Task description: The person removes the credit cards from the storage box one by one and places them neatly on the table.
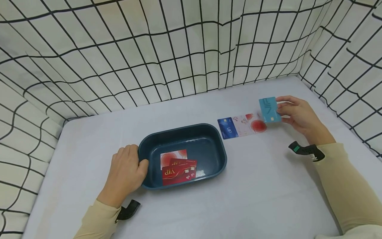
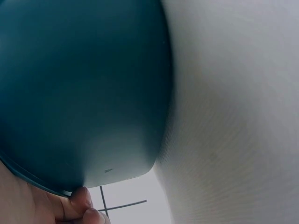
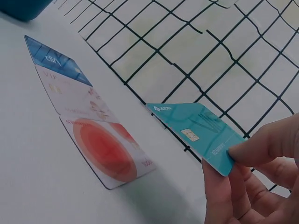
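My right hand (image 1: pixel 301 114) pinches a teal VIP card (image 1: pixel 269 109) by its edge, thumb on one face and fingers behind it. In the right wrist view the card (image 3: pixel 194 133) is raised above the table. Below and left of it lies a row of cards: a blue one (image 3: pixel 58 60), a pale pink floral one (image 3: pixel 72 91) and a white one with a red circle (image 3: pixel 105 151). My left hand (image 1: pixel 126 169) grips the left rim of a dark blue tray (image 1: pixel 209 146). Inside the tray are red VIP cards (image 1: pixel 177 174) overlapping a white-and-red card (image 1: pixel 165 157).
A white cloth-covered table (image 1: pixel 253 192) spreads under everything. White walls with a black grid (image 1: pixel 179 53) rise along the table's back and sides. A black wrist strap with a small device (image 1: pixel 305 151) sits at the right sleeve, another (image 1: pixel 128 210) at the left.
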A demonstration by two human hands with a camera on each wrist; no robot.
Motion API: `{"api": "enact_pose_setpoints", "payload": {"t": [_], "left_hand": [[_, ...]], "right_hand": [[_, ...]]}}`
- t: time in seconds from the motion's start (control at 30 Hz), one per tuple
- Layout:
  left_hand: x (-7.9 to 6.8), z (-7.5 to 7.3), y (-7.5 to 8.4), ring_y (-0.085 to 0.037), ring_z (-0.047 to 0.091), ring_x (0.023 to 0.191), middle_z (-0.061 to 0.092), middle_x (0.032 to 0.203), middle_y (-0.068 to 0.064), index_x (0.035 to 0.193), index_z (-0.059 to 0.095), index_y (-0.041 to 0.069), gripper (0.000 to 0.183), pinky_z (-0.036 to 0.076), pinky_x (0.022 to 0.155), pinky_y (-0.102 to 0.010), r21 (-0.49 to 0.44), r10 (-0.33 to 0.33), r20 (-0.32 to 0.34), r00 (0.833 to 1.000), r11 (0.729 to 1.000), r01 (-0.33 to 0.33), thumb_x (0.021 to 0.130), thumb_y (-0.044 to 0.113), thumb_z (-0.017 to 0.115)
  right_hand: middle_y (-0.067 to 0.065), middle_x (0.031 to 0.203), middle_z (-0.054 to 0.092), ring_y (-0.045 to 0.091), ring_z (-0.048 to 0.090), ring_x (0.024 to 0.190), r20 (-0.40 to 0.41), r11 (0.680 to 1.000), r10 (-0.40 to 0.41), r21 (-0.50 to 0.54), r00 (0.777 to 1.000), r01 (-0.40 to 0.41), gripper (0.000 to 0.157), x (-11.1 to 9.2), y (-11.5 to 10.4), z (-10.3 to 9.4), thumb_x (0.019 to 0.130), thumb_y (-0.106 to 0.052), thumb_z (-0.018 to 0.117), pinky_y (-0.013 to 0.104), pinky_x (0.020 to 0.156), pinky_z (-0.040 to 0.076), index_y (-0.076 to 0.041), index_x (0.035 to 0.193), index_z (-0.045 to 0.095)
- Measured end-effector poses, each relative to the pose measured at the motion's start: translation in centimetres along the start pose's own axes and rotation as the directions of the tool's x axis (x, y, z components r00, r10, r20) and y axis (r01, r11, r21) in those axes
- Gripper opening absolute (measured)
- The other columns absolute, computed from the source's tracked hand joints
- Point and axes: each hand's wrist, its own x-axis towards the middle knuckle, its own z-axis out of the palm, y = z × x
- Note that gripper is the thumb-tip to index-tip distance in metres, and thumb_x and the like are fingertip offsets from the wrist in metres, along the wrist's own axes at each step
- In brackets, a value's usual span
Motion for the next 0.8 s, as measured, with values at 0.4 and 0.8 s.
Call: {"api": "enact_pose_setpoints", "payload": {"t": [0.4,0.8], "left_hand": [[0.1,0.1,0.0,-0.028,0.044,0.074,0.049,0.075,-0.011,0.088,0.052,0.000,0.016,0.030,0.068,-0.038,-0.013,0.002,-0.004,1.000,1.000,-0.002,0.086,0.016,0.050],[0.0,0.0,0.0,-0.028,0.045,0.075,0.050,0.076,-0.011,0.091,0.053,-0.001,0.018,0.030,0.069,-0.039,-0.018,-0.010,0.015,1.000,1.000,0.011,0.087,0.016,0.050]], "right_hand": [[-0.024,0.096,0.065,0.002,0.060,0.092,-0.061,0.973,0.051,-0.222,0.997,-0.063,0.034,1.0,1.2,-1.2,0.102,-0.021,0.060,0.017,0.080,0.053,-0.027,0.136,0.058],[-0.017,0.108,0.057,0.007,0.058,0.096,-0.054,0.888,0.091,-0.448,0.994,-0.105,0.052,1.3,1.6,-1.6,0.103,-0.026,0.057,0.015,0.081,0.054,-0.009,0.152,0.047]]}}
